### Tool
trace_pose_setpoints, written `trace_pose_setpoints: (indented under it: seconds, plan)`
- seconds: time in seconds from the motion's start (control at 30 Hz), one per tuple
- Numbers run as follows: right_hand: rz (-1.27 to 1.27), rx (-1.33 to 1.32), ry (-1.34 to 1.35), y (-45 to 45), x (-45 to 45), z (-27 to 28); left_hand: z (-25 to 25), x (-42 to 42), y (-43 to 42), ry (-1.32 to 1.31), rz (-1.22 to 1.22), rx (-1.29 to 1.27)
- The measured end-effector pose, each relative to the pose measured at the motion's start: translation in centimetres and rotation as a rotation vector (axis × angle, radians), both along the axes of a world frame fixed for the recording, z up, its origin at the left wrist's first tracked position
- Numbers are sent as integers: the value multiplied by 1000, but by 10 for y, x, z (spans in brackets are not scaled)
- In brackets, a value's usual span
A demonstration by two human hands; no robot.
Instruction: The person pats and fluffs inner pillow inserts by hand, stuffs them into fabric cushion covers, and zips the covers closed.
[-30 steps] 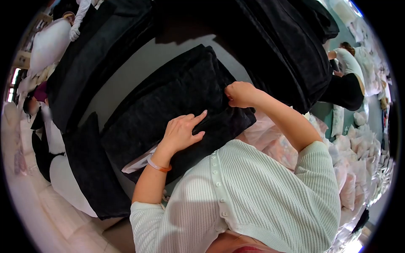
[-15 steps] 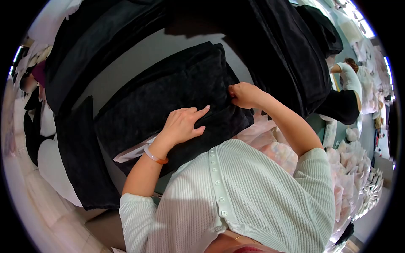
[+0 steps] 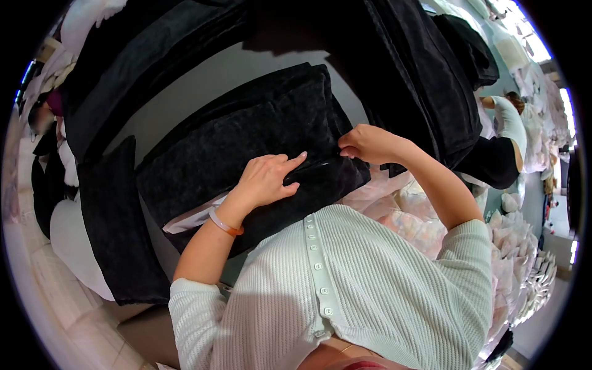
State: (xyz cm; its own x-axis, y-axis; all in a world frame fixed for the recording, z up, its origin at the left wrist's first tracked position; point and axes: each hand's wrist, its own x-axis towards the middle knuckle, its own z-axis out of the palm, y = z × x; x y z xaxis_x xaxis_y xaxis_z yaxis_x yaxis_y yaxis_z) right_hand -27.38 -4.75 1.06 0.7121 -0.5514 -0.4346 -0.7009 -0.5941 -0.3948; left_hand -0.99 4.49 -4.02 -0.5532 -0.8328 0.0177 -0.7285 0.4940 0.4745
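Note:
A folded black plush cloth (image 3: pixel 240 135) lies in front of me on a grey table. White and pinkish material (image 3: pixel 196 217) shows in an opening at its lower left end. My left hand (image 3: pixel 266 180) rests on the cloth, fingers apart, with the index finger stretched to the right. Beside that fingertip runs a thin shiny line (image 3: pixel 317 165) along the cloth. At the cloth's right end, my right hand (image 3: pixel 375 145) is closed in a pinch on its edge; whatever sits between the fingertips is too small to make out.
Large stacks of black cloth stand at the back right (image 3: pixel 413 74) and back left (image 3: pixel 154 55). Another black piece (image 3: pixel 117 222) hangs over the table's left side. Pale filled bags (image 3: pixel 407 216) lie at the right. Two other people are farther off, left and right.
My right hand has turned slightly at the cloth's right end, and its fingertips have shifted a little downward. My left hand has stayed almost in place. The shiny line shows more clearly.

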Motion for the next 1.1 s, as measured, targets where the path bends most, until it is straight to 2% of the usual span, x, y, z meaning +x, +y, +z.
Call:
trace_pose_setpoints:
  seconds: [0.07, 0.2, 0.27, 0.33, 0.4, 0.43, 0.57, 0.67, 0.7, 0.8, 0.9, 1.03, 1.1]
  plan:
    - [43, 167, -124, 5, 5, 5, 2, 0, 1, 8, -6, -4]
    - [116, 71, -100, 20, 25, 6, 6, -1, -1, 43, 0, 31]
    - [52, 39, -128, 21, 32, 0, 13, -2, -2, 54, 2, 20]
    - [9, 139, -195, 20, 27, 1, 19, -4, -4, 204, 63, 134]
    - [-349, 334, -304, 19, 16, -3, 14, -11, -10, 276, 91, 161]
    - [-376, 240, -337, 21, 15, 0, 12, -15, -15, 351, 114, 187]
    - [-472, 56, -412, 34, 10, -8, 5, -39, -29, 341, 56, 139]
    - [-515, 4, -486, 42, 6, -22, -3, -52, -37, 380, 80, 204]
    - [-580, 123, -534, 43, 5, -25, -6, -56, -39, 459, 121, 227]
    - [-568, 218, -608, 43, 3, -30, -12, -61, -38, 522, 192, 329]
    - [-498, 275, -599, 38, 0, -30, -11, -63, -34, 506, 190, 266]
    - [-577, 420, -503, 32, -3, -21, -17, -65, -36, 576, 180, 202]
    - [-729, 502, -730, 27, -10, -33, -16, -65, -35, 643, 182, 202]
